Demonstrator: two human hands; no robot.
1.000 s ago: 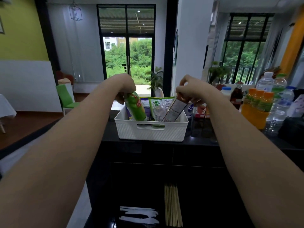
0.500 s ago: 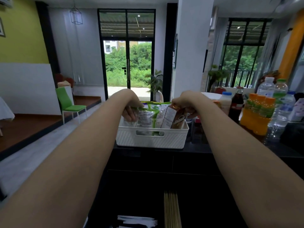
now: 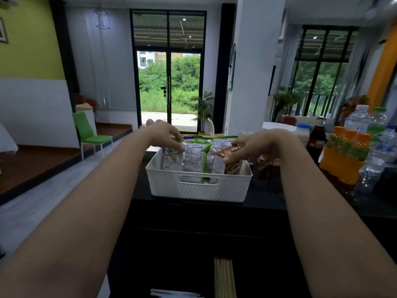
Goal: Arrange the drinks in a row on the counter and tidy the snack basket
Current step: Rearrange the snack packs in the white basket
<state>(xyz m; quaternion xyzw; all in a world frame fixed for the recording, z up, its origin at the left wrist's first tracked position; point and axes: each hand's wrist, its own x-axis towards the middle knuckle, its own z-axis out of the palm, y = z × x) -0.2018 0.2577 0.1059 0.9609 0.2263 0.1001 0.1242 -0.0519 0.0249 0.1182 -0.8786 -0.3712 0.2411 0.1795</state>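
The left hand (image 3: 165,134) reaches down into the white basket (image 3: 199,186). Its fingers are bent and pinch the top of a green and white snack bag (image 3: 194,155), which stands up in the left part of the basket. The right hand (image 3: 255,147) is on the other side. Its fingers curl around the top of a brown snack box (image 3: 231,163), which leans a little in the right part of the basket. More green-edged bags (image 3: 221,141) stand behind these two. The basket sits on the black bench (image 3: 266,201), near its front edge.

The step now looks like making the snacks stand neat. To do it well, the hands should push the bags and the box straight up, side by side, so none flop over the rim. A soft grip is best, since the bags are puffy and can crush. The box should go flat against the basket wall so it stops leaning.

The drinks stand on the bench to the right, apart from the basket: three orange juice bottles (image 3: 348,155) close together, clear water bottles (image 3: 365,130) behind them, a dark soda bottle (image 3: 318,138) and a white bottle with a blue cap (image 3: 301,132). They look bunched, not quite in a row.
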